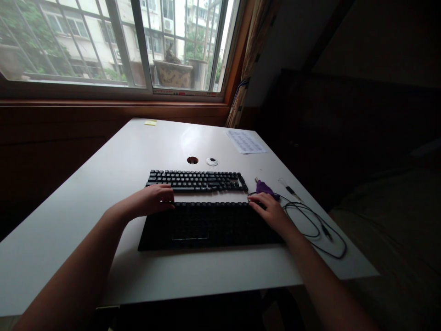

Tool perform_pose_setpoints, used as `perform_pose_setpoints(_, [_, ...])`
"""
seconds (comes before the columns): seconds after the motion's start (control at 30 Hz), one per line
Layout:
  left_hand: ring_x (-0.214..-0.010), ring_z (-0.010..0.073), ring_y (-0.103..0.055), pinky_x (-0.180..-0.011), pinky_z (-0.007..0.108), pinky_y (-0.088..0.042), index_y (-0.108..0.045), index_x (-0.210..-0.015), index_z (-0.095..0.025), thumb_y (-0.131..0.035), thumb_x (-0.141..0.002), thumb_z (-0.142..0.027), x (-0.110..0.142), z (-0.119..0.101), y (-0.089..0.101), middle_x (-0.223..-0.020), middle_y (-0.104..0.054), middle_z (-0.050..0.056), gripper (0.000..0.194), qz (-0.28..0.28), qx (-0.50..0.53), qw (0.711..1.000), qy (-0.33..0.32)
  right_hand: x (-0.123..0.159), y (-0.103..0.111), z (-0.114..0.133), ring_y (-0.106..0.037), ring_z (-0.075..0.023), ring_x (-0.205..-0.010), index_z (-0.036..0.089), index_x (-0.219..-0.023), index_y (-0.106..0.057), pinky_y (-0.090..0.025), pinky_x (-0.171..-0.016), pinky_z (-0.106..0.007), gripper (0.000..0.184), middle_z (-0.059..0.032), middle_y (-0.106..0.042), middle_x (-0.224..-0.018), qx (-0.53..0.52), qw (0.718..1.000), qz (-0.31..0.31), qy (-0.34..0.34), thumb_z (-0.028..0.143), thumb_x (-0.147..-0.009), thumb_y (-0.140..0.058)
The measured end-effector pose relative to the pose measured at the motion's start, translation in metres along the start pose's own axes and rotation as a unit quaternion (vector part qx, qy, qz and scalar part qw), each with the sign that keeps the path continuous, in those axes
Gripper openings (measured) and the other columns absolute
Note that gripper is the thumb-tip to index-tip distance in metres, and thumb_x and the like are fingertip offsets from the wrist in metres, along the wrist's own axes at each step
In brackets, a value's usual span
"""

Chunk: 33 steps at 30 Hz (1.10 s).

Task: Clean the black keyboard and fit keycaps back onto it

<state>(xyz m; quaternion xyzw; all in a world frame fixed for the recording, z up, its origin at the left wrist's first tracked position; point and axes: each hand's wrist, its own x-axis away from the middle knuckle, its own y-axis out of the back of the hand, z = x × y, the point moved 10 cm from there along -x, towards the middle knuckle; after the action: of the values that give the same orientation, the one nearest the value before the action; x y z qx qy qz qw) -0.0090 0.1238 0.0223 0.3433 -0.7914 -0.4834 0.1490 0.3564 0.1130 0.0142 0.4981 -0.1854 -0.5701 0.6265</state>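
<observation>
A black keyboard (pixel 212 225) lies near the front of the white table, its face very dark and one row of keys showing along its far edge. My left hand (pixel 156 200) is closed at its far left corner, thumb and fingers bent round the edge. At the far right corner, my right hand (pixel 270 209) has its fingers curled over the edge in the same way. Just behind lie rows of black keycaps (pixel 196 180) in keyboard order, with a few gaps; whether a base lies under them I cannot tell. My left fingertips are close to their near left end.
Right of the keyboard are a purple object (pixel 264 187), a small wire-ended tool (pixel 291 189) and a looped black cable (pixel 339 234). Behind are a cable hole (pixel 192 160), its round white cover (pixel 212 162), printed sheets (pixel 246 141) and yellow sticky notes (pixel 150 122). The table (pixel 69 220) stands by a window.
</observation>
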Motion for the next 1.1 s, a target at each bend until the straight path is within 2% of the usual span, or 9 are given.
perform_pose_setpoints(0.17, [-0.076, 0.0147, -0.057, -0.066, 0.025, -0.044, -0.067, -0.093, -0.019, -0.065, -0.095, -0.036, 0.0010, 0.0004, -0.0002, -0.091, -0.062, 0.004, 0.018, -0.005, -0.003, 1.000, -0.005, 0.0008, 0.0025, -0.0057, -0.066, -0.0267, -0.105, 0.026, -0.111, -0.073, -0.051, -0.096, -0.044, 0.027, -0.0066, -0.074, -0.107, -0.026, 0.999, -0.020, -0.010, 0.037, -0.100, -0.051])
perform_pose_setpoints(0.33, [-0.076, 0.0149, -0.057, -0.065, 0.025, -0.044, -0.068, -0.093, -0.018, -0.064, -0.095, -0.038, 0.0003, -0.0003, 0.0000, -0.091, -0.062, 0.004, 0.020, -0.005, -0.001, 1.000, -0.005, 0.0023, 0.0011, -0.0052, -0.065, -0.0275, -0.104, 0.027, -0.111, -0.073, -0.051, -0.095, -0.044, 0.024, -0.0062, -0.074, -0.107, -0.020, 1.000, -0.021, -0.005, 0.040, -0.098, -0.057])
perform_pose_setpoints(0.77, [-0.076, 0.0148, -0.057, -0.066, 0.025, -0.045, -0.068, -0.094, -0.017, -0.064, -0.095, -0.039, -0.0007, -0.0016, 0.0003, -0.091, -0.062, 0.004, 0.022, 0.002, 0.001, 1.000, 0.003, 0.0028, 0.0014, -0.0045, -0.065, -0.0271, -0.103, 0.026, -0.111, -0.072, -0.052, -0.094, -0.046, 0.024, -0.0065, -0.074, -0.106, -0.014, 0.999, -0.034, 0.011, 0.037, -0.100, -0.054])
perform_pose_setpoints(1.1, [-0.074, 0.0149, -0.057, -0.065, 0.025, -0.045, -0.069, -0.092, -0.017, -0.064, -0.094, -0.039, -0.0024, -0.0035, 0.0019, -0.090, -0.062, 0.005, 0.023, -0.002, 0.000, 1.000, 0.006, 0.0035, -0.0018, -0.0054, -0.063, -0.0279, -0.105, 0.028, -0.113, -0.071, -0.050, -0.096, -0.047, 0.024, -0.0066, -0.073, -0.109, -0.011, 1.000, -0.020, 0.010, 0.039, -0.100, -0.055])
